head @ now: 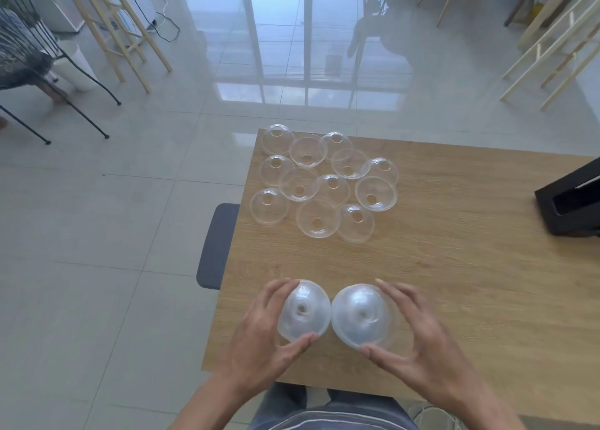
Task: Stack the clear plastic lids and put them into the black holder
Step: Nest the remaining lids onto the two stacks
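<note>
Head view, looking down on a light wood-grain tabletop (454,267).

Left hand (259,338): thumb and fingers spread around a clear domed plastic lid stack (303,311), dome up, centre hole visible; it looks cloudy, as several nested lids would, count not readable. Right hand (422,342): same spread grip on a second clear domed lid stack (360,316). The two stacks sit side by side at the near edge of the tabletop, rims touching or nearly so; whether they rest on the wood or are lifted just off it, cannot tell.

Beyond the held stacks, toward the far left corner of the tabletop: a loose cluster of single clear dome lids (324,183), about twelve, some dome up, some inverted, several overlapping.

Black angular holder (571,202): at the right edge of the tabletop, well apart from the cluster, partly cut off by the frame.

Dark grey chair seat (216,244) projects from under the left edge of the tabletop.
</note>
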